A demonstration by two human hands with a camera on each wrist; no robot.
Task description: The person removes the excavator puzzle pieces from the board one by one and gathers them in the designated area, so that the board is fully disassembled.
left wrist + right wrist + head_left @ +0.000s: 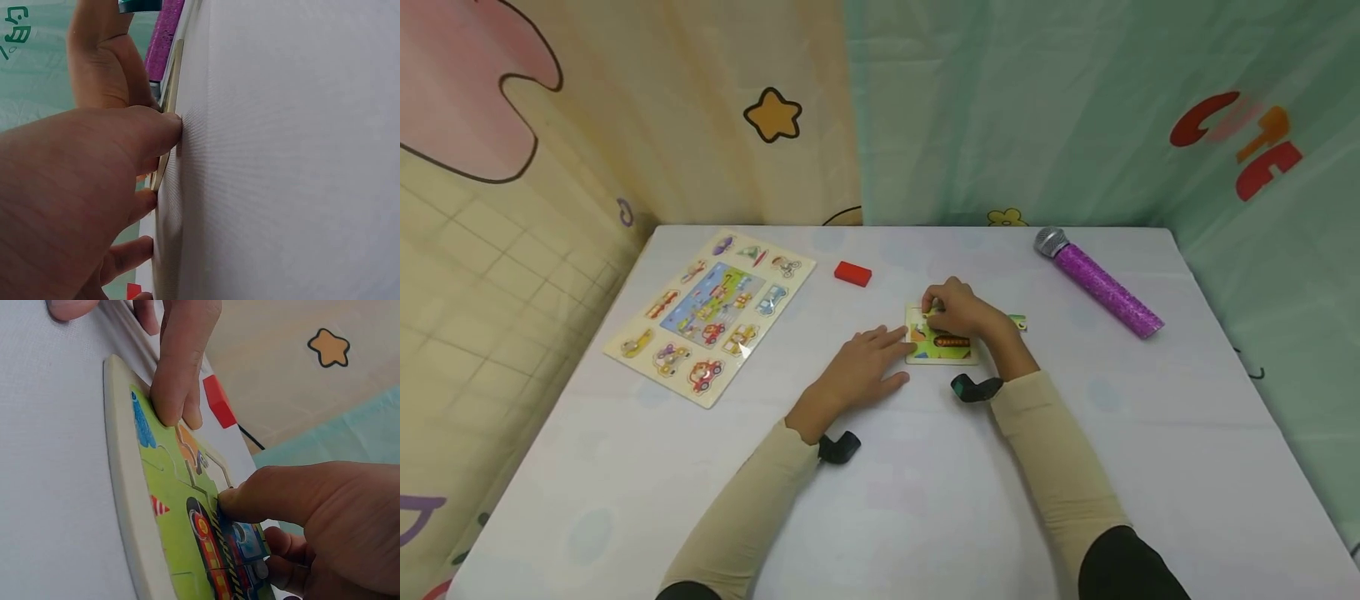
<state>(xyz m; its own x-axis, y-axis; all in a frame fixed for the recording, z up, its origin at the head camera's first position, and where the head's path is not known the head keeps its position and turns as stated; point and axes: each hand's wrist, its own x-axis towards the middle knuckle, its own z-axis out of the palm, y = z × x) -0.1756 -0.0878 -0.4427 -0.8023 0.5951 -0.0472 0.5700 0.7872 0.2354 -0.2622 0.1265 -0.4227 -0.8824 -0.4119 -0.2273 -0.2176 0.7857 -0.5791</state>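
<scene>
While both hands work toward the far side of the white cloth-covered counter (pixel 887 517), a small rectangular wooden jigsaw puzzle (pixel 951 353) with a pale rim and a bright green picture lies flat there, a little right of the middle and nearer the far edge than the near one. The left hand (pixel 865 367) lies at the puzzle's left edge, its grip released, the fingers spread and mostly straight; in the right wrist view one fingertip presses on the green surface by a corner, and in the left wrist view the thumb (pixel 164 132) rests beside the rim. The right hand (pixel 961 310) reaches over the upper part of the puzzle with fingers bent and its thumb (pixel 259 495) touching the picture next to a patch of bare wood (pixel 217 470); whether this grip is grasping a piece I cannot tell, since the fingertips are partly hidden. Just past the right wrist shows a small green flat piece (pixel 1018 322). Toward the counter's far left corner lies a large pale rectangular board with colourful vehicle pictures (pixel 709 317), set at a slant; a red rectangular block (pixel 853 274) sits near the far edge, and a purple glitter microphone with a silver mesh head (pixel 1105 287) slants near the far right corner
</scene>
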